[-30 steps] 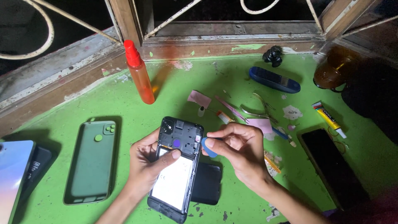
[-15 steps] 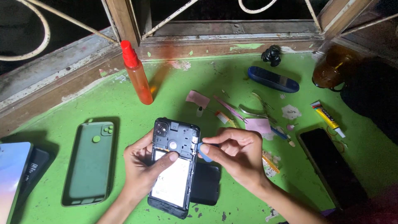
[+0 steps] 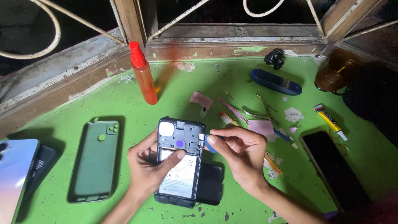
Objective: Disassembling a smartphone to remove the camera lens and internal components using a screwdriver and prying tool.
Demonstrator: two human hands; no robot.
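Holding: left hand [image 3: 149, 166], fingers wrapped around opened phone [image 3: 178, 164] at green bench [image 3: 232, 83] centre.
Right hand [image 3: 242, 151]: fingers pinching blue pick [image 3: 209, 143] at phone's right edge; pick mostly hidden.
Under phone: dark back cover [image 3: 210, 184], partly covered.

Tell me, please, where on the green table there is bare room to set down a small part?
Bare green table lies between the green case and the orange bottle, and between that bottle and the blue tray. It is crowded right of the opened phone, around the tweezers, the pink scraps and the glue tube.
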